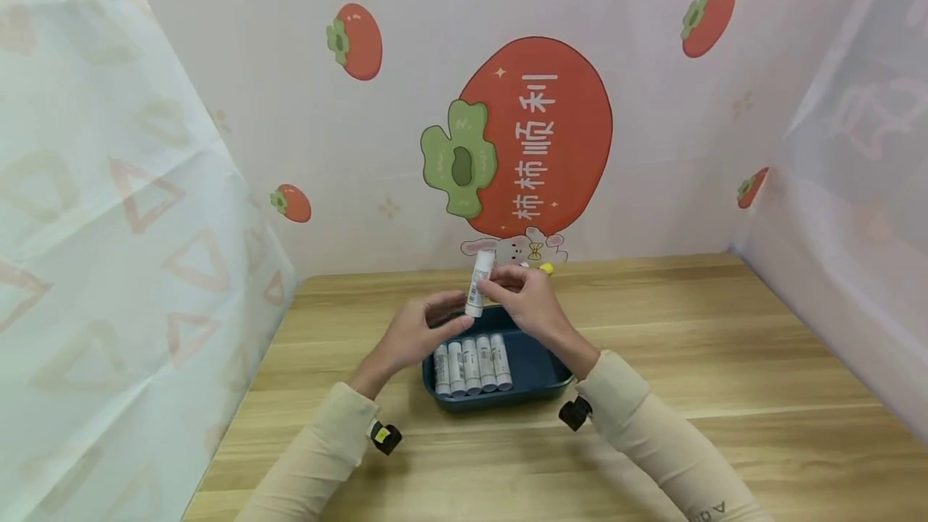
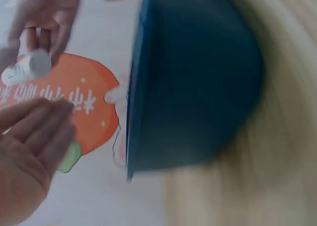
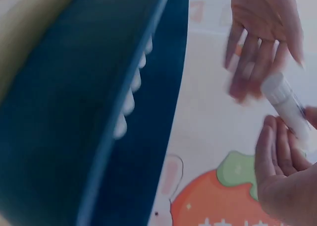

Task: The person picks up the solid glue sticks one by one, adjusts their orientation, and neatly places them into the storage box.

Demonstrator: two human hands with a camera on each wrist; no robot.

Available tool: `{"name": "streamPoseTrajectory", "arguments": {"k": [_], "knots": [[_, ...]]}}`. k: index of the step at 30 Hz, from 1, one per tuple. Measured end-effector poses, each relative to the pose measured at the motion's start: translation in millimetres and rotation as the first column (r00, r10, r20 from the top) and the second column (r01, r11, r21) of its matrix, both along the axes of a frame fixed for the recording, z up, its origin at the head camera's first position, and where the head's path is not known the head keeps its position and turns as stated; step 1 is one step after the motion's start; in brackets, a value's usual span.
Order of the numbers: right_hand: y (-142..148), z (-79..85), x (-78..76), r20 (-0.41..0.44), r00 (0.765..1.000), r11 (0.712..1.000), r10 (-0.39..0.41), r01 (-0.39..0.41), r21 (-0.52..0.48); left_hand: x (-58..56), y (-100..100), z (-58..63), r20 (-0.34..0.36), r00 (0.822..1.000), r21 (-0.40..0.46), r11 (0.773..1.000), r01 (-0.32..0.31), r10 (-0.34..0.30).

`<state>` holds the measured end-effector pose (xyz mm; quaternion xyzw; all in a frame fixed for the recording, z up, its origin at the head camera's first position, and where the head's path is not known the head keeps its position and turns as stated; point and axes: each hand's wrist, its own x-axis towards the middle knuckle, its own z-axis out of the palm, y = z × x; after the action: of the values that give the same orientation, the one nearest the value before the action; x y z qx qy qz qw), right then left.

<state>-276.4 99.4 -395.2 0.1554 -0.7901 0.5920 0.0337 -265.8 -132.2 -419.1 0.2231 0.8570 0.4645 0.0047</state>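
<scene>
A white glue stick with a printed label stands slightly tilted above the tray, pinched by my right hand between thumb and fingers. Just left of it, my left hand has its fingers extended and its palm turned toward the stick; the left wrist view shows this palm holding nothing. Below both hands sits a dark blue tray. Several similar glue sticks lie side by side in its left part. The right wrist view shows their ends over the tray's rim.
The tray rests on a wood-grain table. A small yellow object shows behind my right hand, mostly hidden. Printed sheets form a back wall and side walls around the table.
</scene>
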Motion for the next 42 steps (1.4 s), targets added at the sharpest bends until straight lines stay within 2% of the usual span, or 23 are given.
{"name": "streamPoseTrajectory", "arguments": {"k": [1,2,4,6,7,9,12,15,18,22,27,30,36,42], "knots": [[3,1.8,-0.6,-0.003,1.0,0.999,0.006,-0.006,0.04,1.4,-3,0.9,-0.03,0.999,-0.134,0.991,0.013,-0.017],[6,3.7,-0.7,-0.002,1.0,0.997,0.01,-0.01,0.08,2.7,-6,1.2,-0.066,0.997,-0.266,0.964,0.019,-0.037],[12,6.8,-1.1,0.018,1.0,0.987,0.012,-0.015,0.159,5.9,-11,0.6,-0.145,0.985,-0.496,0.868,0.006,-0.09],[17,8.6,-1.3,0.048,0.999,0.972,0.011,-0.022,0.235,9.8,-16,-1.5,-0.182,0.973,-0.628,0.778,-0.003,-0.143],[20,9.0,-1.1,0.066,0.998,0.963,0.008,-0.025,0.269,11.6,-19,-3.6,-0.192,0.967,-0.671,0.741,-0.006,-0.166],[24,8.4,-0.2,0.107,0.994,0.945,0.004,-0.039,0.324,15.8,-23,-9.0,-0.199,0.962,-0.725,0.689,-0.015,-0.188],[29,4.1,1.0,0.153,0.988,0.923,-0.012,-0.048,0.381,21.8,-27,-18.0,-0.183,0.962,-0.776,0.631,-0.015,-0.202],[31,0.2,2.5,0.184,0.982,0.893,-0.037,-0.05,0.446,25.4,-30,-25.4,-0.189,0.957,-0.802,0.597,-0.021,-0.22],[30,-4.5,3.8,0.218,0.974,0.842,-0.065,-0.064,0.536,27.5,-31,-31.2,-0.206,0.952,-0.811,0.583,-0.037,-0.226],[25,-13.6,4.1,0.27,0.955,0.764,-0.123,-0.082,0.64,29.7,-32,-35.6,-0.196,0.959,-0.808,0.588,-0.041,-0.203],[20,-26.4,2.7,0.287,0.939,0.706,-0.187,-0.075,0.705,31.1,-31,-38.0,-0.17,0.969,-0.799,0.601,-0.031,-0.176],[18,-33.5,1.5,0.287,0.938,0.682,-0.194,-0.081,0.727,31.5,-30,-39.3,-0.161,0.974,-0.793,0.609,-0.029,-0.162],[17,-41.5,-0.6,0.325,0.926,0.676,-0.193,-0.115,0.728,31.9,-29,-42.0,-0.158,0.975,-0.784,0.62,-0.027,-0.157],[13,-47.5,-4.0,0.327,0.925,0.668,-0.196,-0.118,0.735,31.9,-32,-44.1,-0.171,0.971,-0.76,0.65,-0.023,-0.165]]}}
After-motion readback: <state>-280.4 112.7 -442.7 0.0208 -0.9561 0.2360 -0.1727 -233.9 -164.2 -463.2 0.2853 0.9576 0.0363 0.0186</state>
